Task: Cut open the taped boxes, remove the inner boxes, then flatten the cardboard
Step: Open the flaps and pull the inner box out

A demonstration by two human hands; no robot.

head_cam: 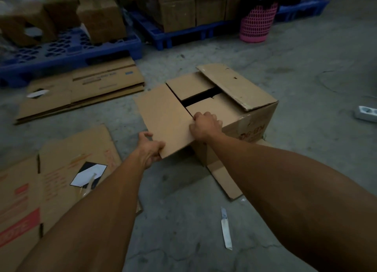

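A: Surface, room?
B: Grey concrete floor (285, 57), dim storeroom. Blue plastic pallets (67, 53) at the back carry stacked brown cartons (175, 8); pink mesh basket (257, 22) beside them.
A: Task box?
B: Brown cardboard box (244, 116) mid-floor, upright, corner toward camera. Top half open, interior dark, contents can't tell.
A: Hands?
B: Left hand (150, 150) grips the near flap (163, 116) corner; right hand (206, 124) curled over an inner flap edge.
A: Else?
B: 2 flattened cardboard piles (81, 92) left, box cutter (226, 229) on floor.

Red print on the side of the box (247, 126) I was holding looked like "KB-9C" upside down — partly hidden. Red lettering on the flattened cardboard (19, 214) beside me — too blurred to read.
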